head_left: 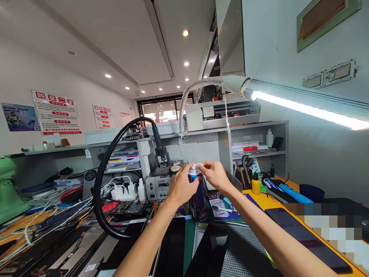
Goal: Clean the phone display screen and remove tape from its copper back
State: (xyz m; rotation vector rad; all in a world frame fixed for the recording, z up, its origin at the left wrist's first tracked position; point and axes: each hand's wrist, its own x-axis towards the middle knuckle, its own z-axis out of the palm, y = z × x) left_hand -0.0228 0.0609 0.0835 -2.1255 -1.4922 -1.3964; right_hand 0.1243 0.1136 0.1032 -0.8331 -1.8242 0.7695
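A dark blue can (197, 204) with a white top stands upright at the back of the bench, in the middle of the view. My left hand (183, 187) is closed around its upper part from the left, thumb and fingers near the rim. From the right, my right hand (215, 175) pinches a small white piece at the top of the can; whether this is a nozzle or a bit of tissue is hard to make out. Below the hands, a black glossy panel (211, 246) lies on a grey perforated plate (239, 252).
A black hose (96, 188) curves up at the left, beside a grey soldering station (158, 188). Phones and flat parts crowd the left side. A lit lamp bar (302, 109) hangs at the upper right. A yellow bottle (255, 184) and a phone (305, 234) are at the right.
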